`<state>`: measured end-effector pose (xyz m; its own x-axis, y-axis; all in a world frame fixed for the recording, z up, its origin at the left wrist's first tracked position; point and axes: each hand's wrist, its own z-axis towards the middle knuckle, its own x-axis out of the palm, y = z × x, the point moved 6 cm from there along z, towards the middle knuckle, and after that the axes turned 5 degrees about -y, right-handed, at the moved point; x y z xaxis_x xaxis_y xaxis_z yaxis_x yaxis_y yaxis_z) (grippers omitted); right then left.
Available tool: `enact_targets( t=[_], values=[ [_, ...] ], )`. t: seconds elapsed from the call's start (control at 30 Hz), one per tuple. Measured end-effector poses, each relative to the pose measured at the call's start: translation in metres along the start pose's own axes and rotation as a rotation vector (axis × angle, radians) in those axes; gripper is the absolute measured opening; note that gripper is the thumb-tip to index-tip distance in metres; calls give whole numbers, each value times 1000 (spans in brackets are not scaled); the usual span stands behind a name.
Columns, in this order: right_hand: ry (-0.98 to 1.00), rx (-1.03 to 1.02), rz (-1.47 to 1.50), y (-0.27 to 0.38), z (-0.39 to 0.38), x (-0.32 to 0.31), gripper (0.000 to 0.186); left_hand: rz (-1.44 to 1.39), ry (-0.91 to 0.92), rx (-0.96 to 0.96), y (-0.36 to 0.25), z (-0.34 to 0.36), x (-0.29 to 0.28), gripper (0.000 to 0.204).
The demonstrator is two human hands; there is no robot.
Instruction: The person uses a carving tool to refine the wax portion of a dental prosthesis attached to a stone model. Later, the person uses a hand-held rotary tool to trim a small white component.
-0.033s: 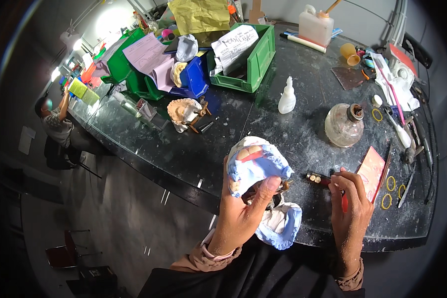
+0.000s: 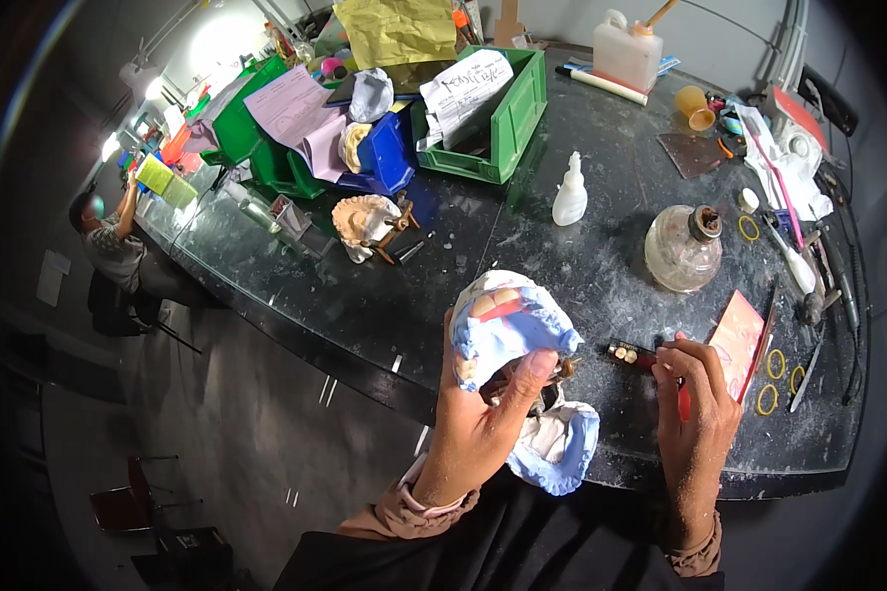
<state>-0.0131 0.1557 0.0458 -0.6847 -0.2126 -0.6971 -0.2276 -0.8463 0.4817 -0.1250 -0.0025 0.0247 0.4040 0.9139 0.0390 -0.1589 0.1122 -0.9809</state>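
1. Left hand point(image 2: 483, 414) clamped on a hinged dental model of pale blue plaster point(image 2: 511, 330), upper half tipped open, held just in front of the dark worktop point(image 2: 581, 266) edge; lower blue half point(image 2: 560, 443) hanging below the hand.
2. Right hand point(image 2: 695, 414) closed round a thin tool point(image 2: 633, 355), fingertips pinched on its handle, tip pointing toward the model and a little short of it.
3. Pink wax visible on the upper half of the model; judged as work under way, wax partly placed, shaping not finished. Cannot tell how much remains.
4. Just beyond the right hand on the worktop: pink wax sheet point(image 2: 737, 340), yellow rubber rings point(image 2: 777, 364), loose hand instruments point(image 2: 808, 281).
5. Mid-worktop: round glass spirit lamp point(image 2: 682, 251), unlit as far as visible, and small white squeeze bottle point(image 2: 570, 192).
6. Left of the lamp: second cream plaster cast on a metal frame point(image 2: 370, 222).
7. Far edge of the worktop: green bin point(image 2: 508, 118), blue bin point(image 2: 389, 153), papers, white jug point(image 2: 626, 54).
8. Off the worktop's left end: another person seated point(image 2: 113, 246).
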Motion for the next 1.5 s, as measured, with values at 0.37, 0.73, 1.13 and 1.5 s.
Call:
enact_targets(
  t=[0.37, 0.73, 1.13, 1.5],
  values=[
    [-12, 0, 12, 1, 0, 0, 15, -23, 1, 110, -6, 2, 1, 42],
    [-27, -34, 14, 2, 0, -1, 16, -180, 48, 2, -8, 11, 1, 48],
    [-77, -26, 26, 0, 0, -6, 14, -131, 33, -71, 0, 8, 1, 46],
    [-93, -49, 27, 1, 1, -8, 15, -129, 54, -69, 1, 7, 3, 46]
  ],
)
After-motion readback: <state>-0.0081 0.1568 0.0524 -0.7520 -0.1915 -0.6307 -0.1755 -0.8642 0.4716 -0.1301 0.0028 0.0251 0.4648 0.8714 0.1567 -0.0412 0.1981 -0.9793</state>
